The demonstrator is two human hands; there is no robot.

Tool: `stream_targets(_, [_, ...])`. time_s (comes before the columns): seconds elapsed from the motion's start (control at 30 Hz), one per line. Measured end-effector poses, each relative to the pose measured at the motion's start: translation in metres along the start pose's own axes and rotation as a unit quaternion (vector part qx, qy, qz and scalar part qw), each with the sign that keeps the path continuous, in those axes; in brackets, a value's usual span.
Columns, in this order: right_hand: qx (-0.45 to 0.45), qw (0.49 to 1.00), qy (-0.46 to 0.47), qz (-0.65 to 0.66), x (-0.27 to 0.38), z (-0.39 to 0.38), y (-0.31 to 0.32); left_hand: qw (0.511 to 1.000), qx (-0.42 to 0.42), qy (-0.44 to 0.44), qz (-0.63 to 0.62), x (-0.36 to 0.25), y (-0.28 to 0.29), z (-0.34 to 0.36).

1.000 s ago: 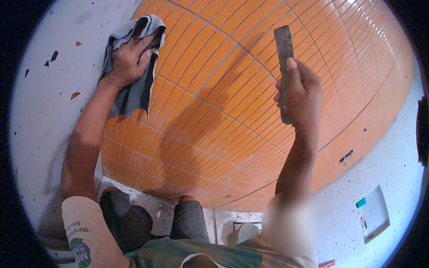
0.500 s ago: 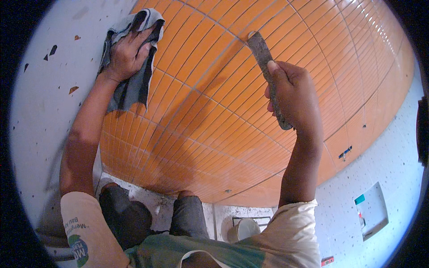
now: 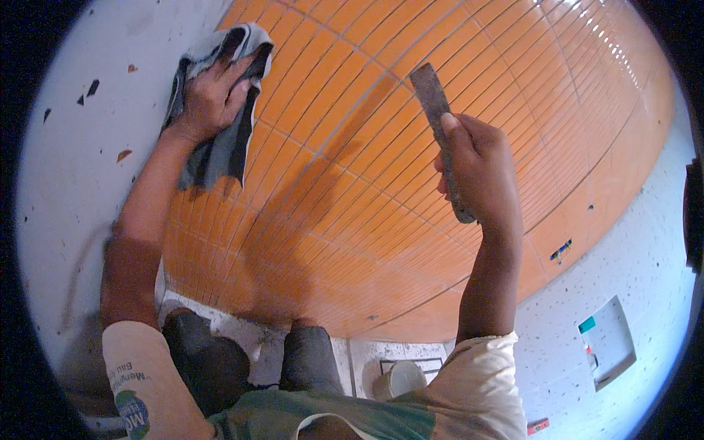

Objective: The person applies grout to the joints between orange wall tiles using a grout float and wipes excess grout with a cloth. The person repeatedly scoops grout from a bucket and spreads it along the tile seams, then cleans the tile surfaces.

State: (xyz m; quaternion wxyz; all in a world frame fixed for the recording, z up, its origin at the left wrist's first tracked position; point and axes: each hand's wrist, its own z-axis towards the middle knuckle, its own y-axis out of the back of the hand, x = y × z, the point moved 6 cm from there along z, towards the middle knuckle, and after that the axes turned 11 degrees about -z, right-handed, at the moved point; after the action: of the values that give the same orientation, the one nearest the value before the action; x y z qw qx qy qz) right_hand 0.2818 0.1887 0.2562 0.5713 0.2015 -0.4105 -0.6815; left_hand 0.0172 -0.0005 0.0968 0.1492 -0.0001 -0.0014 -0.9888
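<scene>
My left hand (image 3: 209,99) is spread over a dark grey cloth with a pale edge (image 3: 213,165), holding it against orange tiles near the corner with the white wall. Folds of the cloth bunch up around the fingers, and its lower part hangs down. In my right hand (image 3: 480,158) is a flat, grimy putty knife (image 3: 431,89), gripped with the thumb lying along it. Its blade tip points up and left over the tiles, close to a crossing of grout lines; I cannot tell whether it touches. The tiled wall (image 3: 352,213) has narrow grooves and pale joints.
A white wall with dark flecks (image 3: 66,183) borders the tiles on the left. Below, a pale bucket (image 3: 405,379) stands on the floor beside my legs. Wires poke from the tiles (image 3: 561,251) at right, near a recessed niche (image 3: 609,345) holding small items.
The whole view has shifted slightly, so the wall and both hands sit a little lower. A small pale spot at the putty knife's tip no longer shows. Both grips stay the same.
</scene>
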Motion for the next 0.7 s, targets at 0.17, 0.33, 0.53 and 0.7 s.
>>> stream_targets(0.17, [-0.096, 0.995, 0.029, 0.017, 0.009, 0.029, 0.044, 1.0, -0.015, -0.011, -0.005, -0.002, -0.002, 0.002])
stream_targets(0.33, [-0.13, 0.989, 0.056, 0.041, 0.012, 0.058, 0.055, 1.0, -0.021, -0.017, -0.002, -0.005, 0.002, 0.006])
stream_targets(0.53, [-0.121, 0.991, 0.048, 0.022, 0.016, 0.055, 0.056, 1.0, -0.008, -0.008, -0.008, -0.005, -0.005, 0.006])
stream_targets(0.7, [0.015, 0.999, 0.029, -0.029, 0.012, 0.03, 0.034, 1.0, 0.016, 0.004, 0.011, 0.01, -0.003, -0.003])
